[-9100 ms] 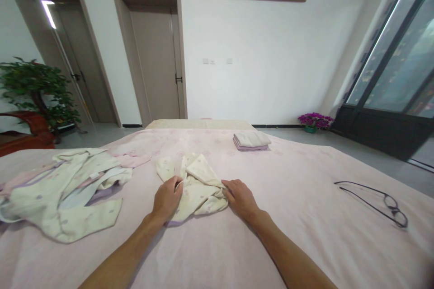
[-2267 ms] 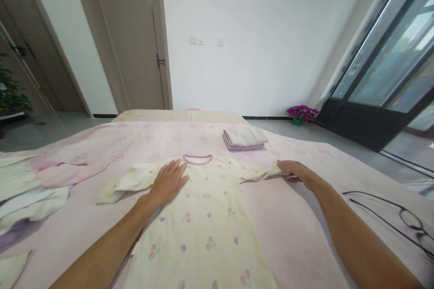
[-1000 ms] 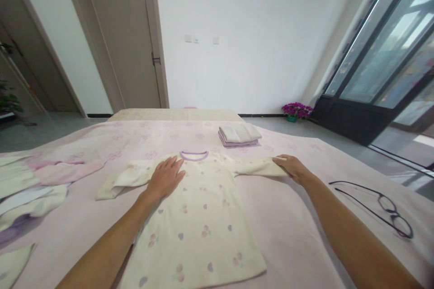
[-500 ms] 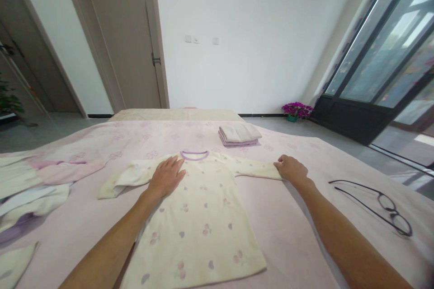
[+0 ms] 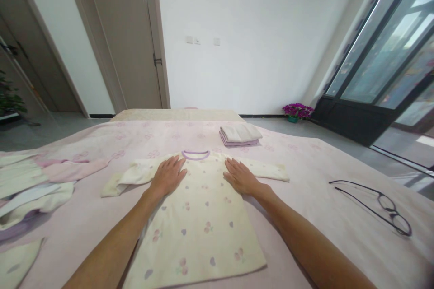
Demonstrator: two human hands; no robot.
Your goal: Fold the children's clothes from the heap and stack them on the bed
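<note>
A cream long-sleeved shirt [image 5: 200, 207] with cherry and heart prints and a purple collar lies spread on the pink patterned cloth. My left hand [image 5: 168, 175] rests flat on its left shoulder area, fingers extended. On the other side of the collar, my right hand [image 5: 241, 176] lies flat on the right shoulder, fingers spread a little. The right sleeve stretches out to the side beyond that hand. The left sleeve is bent and wrinkled, with its cuff end folded. Neither hand grips any fabric.
A folded stack of cloth [image 5: 240, 135] sits behind the shirt. Black-framed glasses [image 5: 389, 210] lie at the right. Crumpled clothes [image 5: 37, 185] are piled at the left, with another piece of fabric [image 5: 20, 262] nearer. Purple flowers [image 5: 297, 110] stand on the floor beyond.
My right hand has moved left from the right sleeve's cuff to the shoulder, and its curled fingers have opened flat. My left hand has stayed in place on the shirt.
</note>
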